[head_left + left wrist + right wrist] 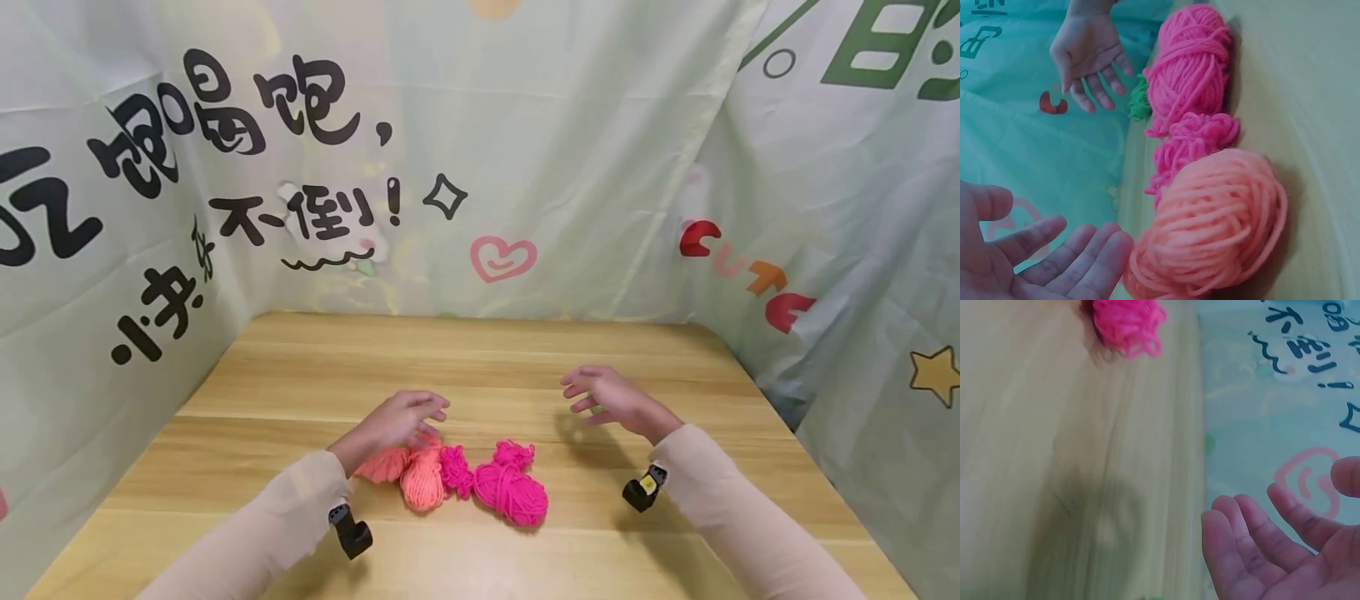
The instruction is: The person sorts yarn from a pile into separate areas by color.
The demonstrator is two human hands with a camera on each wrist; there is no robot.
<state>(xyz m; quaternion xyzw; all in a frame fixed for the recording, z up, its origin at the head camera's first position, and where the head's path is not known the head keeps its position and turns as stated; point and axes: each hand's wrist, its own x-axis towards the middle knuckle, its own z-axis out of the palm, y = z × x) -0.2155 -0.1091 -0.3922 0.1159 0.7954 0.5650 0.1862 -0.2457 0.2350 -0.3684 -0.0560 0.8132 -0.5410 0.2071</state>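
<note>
- Cloth with printed lettering hangs beyond the worktop's far edge and along both sides.
- Wooden worktop carries the yarn, grouped toward its near edge, left of the middle.
- Left hand, on the far-edge side of the coral yarn and just beside it, has its fingers apart and grips nothing; whether a fingertip touches yarn, I cannot tell.
- Right hand, above the worktop toward its right edge, also holds nothing, fingers apart and palm turned inward.
- Magenta skein lies between the two hands but nearer the near edge than either, its long axis slanting toward the near right corner.
- Coral skein is plainly nearer the left hand, its long axis running roughly from far edge to near edge.
- Magenta tangle sits between both skeins.
- Green yarn shows beyond the magenta skein, mostly hidden.
</note>
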